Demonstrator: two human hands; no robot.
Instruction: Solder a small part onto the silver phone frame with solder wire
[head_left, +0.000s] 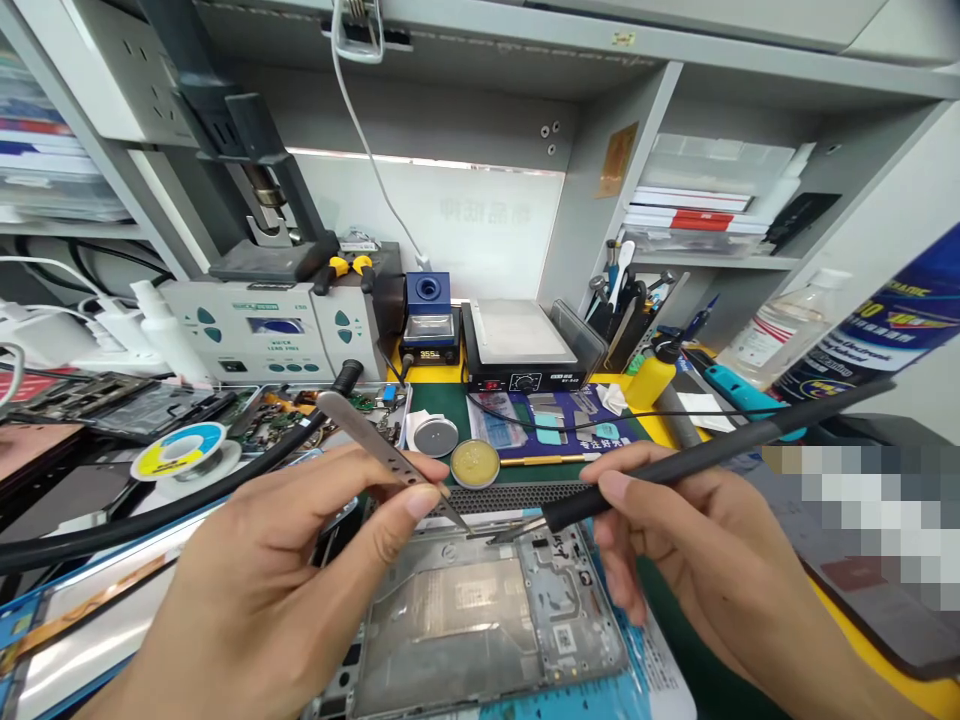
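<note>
My left hand [300,560] pinches metal tweezers [375,440] with holes along the side, their points down at the upper edge of a phone frame [405,650]. In my right hand [697,540] is a soldering iron [652,465] with a black sleeve, held like a pen. Its metal tip reaches the same edge, close to the tweezer points. Whether either tip touches the frame I cannot tell. The phone frame is a bare grey metal housing lying flat, with a copper-toned panel in its middle. Beneath it shows a blue-and-white mat [570,700].
Behind my hands stand a soldering station [431,355], a hot plate [525,335] and a grey rework station [277,330]. A solder spool [180,452], a tin of amber paste [475,464] and a yellow bottle [651,378] sit around. A thick black hose [225,490] crosses the left side.
</note>
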